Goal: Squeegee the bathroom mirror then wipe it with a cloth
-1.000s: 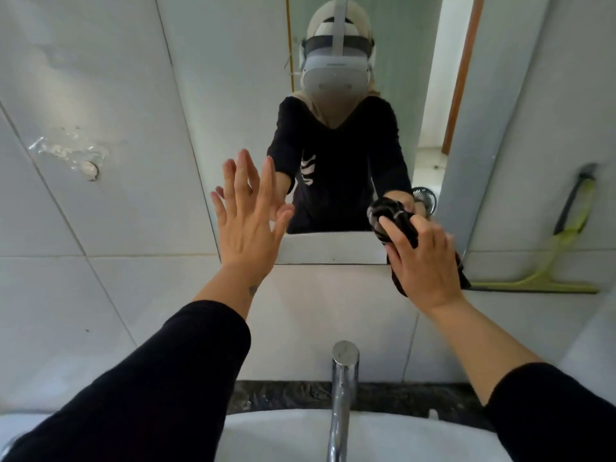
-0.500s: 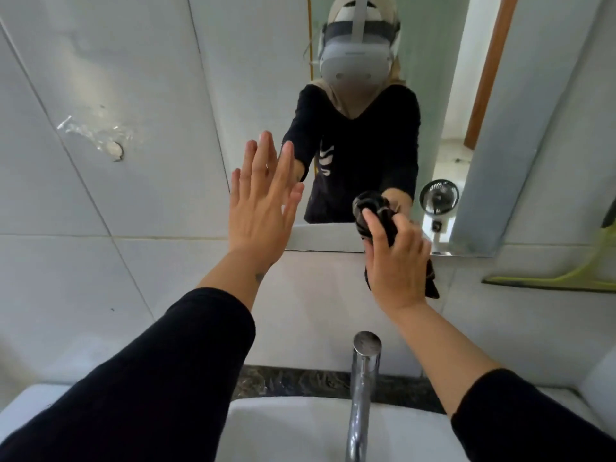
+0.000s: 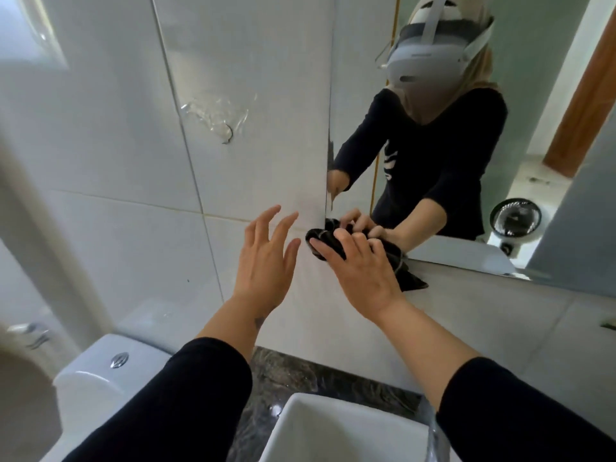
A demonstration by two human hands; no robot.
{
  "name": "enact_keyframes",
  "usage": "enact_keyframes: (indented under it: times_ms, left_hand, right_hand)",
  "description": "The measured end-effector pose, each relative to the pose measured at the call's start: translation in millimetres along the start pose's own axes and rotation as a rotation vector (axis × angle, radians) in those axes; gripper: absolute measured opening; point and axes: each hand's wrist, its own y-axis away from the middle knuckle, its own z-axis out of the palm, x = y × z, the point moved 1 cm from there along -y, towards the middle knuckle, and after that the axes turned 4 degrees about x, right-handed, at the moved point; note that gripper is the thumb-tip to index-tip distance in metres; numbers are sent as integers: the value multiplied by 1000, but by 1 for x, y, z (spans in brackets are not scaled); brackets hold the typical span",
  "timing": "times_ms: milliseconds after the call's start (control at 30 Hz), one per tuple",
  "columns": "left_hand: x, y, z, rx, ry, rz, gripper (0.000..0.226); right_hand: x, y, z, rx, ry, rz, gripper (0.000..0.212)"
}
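Mirror [image 3: 466, 161] wiping was under way: right hand [image 3: 363, 278] pressed the black cloth [image 3: 328, 240] at its lower-left corner; left hand [image 3: 266, 261] spread, empty. Squeegee out of view, presumably finished.

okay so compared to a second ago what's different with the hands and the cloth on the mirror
The right hand has slid the black cloth leftward along the mirror's bottom edge to its lower left corner. The left hand has come off the mirror's left edge and now hovers open before the wall tile, fingers spread. The view has swung left too. Unchanged: the right hand still presses the cloth.
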Motion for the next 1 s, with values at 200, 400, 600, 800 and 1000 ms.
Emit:
enact_keyframes:
  times_ms: [200,400,600,800,1000]
  left_hand:
    - [-9,0,-18,-14,663,-305,46]
    - [-24,-32,-59,262,537,-184,37]
    - [-69,-96,-81,313,59,-103,53]
    - [-82,-95,-55,176,-18,-221,67]
    - [-83,-83,-51,93,180,-270,70]
  right_hand:
    - [-25,-70,-26,198,-605,122,39]
    - [-41,-146,-39,207,-513,-10,39]
    - [-49,-216,-24,246,-129,-52,42]
    - [-71,-204,-5,294,49,77,42]
    - [-81,-194,-28,6,-264,241,47]
